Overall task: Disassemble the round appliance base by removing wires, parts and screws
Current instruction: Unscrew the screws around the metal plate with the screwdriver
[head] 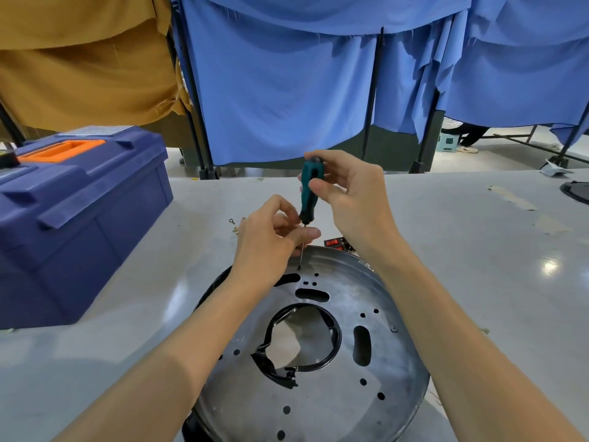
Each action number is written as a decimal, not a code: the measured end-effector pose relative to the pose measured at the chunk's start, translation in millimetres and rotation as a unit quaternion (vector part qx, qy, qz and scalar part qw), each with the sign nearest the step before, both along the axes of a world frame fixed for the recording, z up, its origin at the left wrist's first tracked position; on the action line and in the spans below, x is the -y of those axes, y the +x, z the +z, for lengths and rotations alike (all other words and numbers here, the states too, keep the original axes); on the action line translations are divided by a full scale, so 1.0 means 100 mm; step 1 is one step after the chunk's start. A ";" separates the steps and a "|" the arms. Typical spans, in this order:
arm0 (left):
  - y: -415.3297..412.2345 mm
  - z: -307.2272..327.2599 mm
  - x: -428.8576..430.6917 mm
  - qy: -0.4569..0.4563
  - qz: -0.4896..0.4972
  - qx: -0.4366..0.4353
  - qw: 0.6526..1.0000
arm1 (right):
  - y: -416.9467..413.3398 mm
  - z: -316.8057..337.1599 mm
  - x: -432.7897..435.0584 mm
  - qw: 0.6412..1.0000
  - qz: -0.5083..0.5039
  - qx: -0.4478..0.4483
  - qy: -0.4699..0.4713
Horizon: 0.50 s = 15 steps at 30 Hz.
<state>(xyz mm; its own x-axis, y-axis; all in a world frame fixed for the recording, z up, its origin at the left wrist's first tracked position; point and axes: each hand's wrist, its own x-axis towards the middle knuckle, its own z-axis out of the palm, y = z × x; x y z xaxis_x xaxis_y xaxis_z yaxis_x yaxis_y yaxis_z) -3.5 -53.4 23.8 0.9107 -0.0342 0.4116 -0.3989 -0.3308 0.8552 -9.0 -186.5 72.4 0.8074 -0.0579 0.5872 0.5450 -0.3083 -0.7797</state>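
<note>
We are partway through the job. The round metal base (350, 288) lies flat on the counter (446, 234), right in front of us. Our right hand (353, 199) curls its fingers round the green handle of the screwdriver (310, 189). Our left hand (271, 237) pinches the thin metal stick of the same tool, low down, to keep it straight. The tip sits on a little screw (299, 268) near the far edge of the base, so this screw is not out yet. One more screw (394, 329) shows on the right side, and that one is left too. Many holes are bare, so we think some screws are out already. Small loose bits (236, 226) and a red switch part (334, 242) lie on the counter just behind the base. A black ring (335, 342) sits in the middle hole and may need to come out.
</note>
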 end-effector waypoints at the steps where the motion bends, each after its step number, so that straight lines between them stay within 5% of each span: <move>1: 0.01 -0.01 -0.01 0.015 0.011 0.011 1.000 | 0.00 0.01 0.01 1.000 -0.006 0.008 0.014; 7: 0.02 -0.06 -0.03 0.132 0.041 0.013 0.990 | -0.05 0.15 0.12 0.993 0.013 0.058 0.105; 12: 0.01 -0.08 -0.04 0.213 0.050 -0.026 0.975 | -0.04 0.18 0.30 0.999 0.004 -0.008 -0.052; 15: -0.01 -0.06 -0.02 0.262 0.056 -0.011 0.963 | -0.01 0.11 0.32 0.972 0.009 -0.076 -0.224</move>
<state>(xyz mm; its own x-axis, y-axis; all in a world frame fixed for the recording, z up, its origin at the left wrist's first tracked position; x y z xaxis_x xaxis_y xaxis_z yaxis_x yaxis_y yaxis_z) -4.1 -51.6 18.2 0.9292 -0.1330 0.3447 -0.3192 -0.7589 0.5676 -10.2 -218.6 82.9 0.8852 0.1913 0.4241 0.4427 -0.6268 -0.6412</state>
